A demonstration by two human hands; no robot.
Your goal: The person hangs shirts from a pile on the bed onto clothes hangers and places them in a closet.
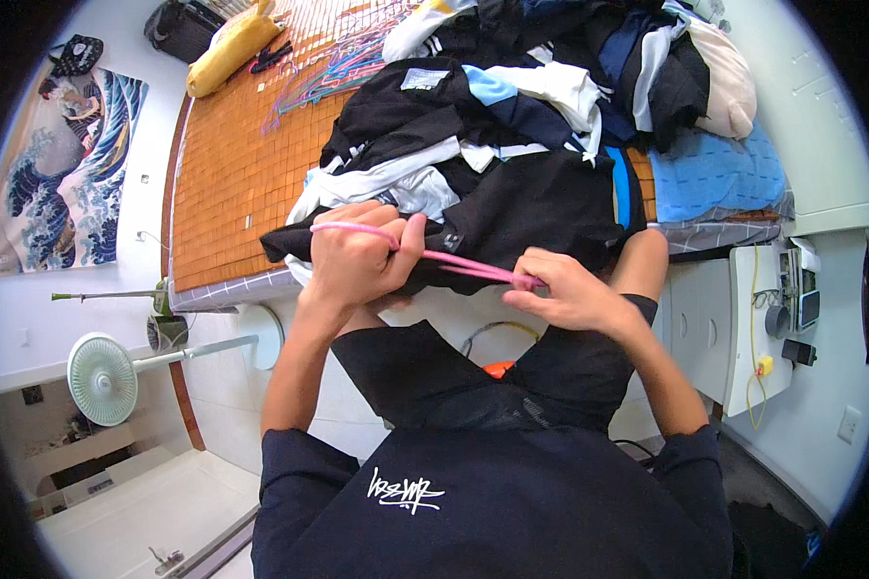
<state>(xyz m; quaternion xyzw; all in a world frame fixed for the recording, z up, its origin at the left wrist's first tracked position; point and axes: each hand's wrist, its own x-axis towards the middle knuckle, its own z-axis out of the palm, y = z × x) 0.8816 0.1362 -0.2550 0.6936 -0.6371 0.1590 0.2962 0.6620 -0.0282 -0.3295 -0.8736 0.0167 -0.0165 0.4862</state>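
Note:
A pink clothes hanger is stretched between my two hands, above my lap and the bed's near edge. One end is wrapped by my left hand, its fingers curled and part of the pink loop showing over the knuckles. My right hand grips the other end with thumb and fingers. Just beyond, a black garment lies spread at the front of a heap of clothes. White garments and a black shirt lie behind it. Part of the hanger is hidden inside my hands.
Several coloured hangers lie on the brown bed mat, near a yellow plush cushion. A folded blue cloth is at the bed's right. A white fan stands left; a white desk holding small items stands right.

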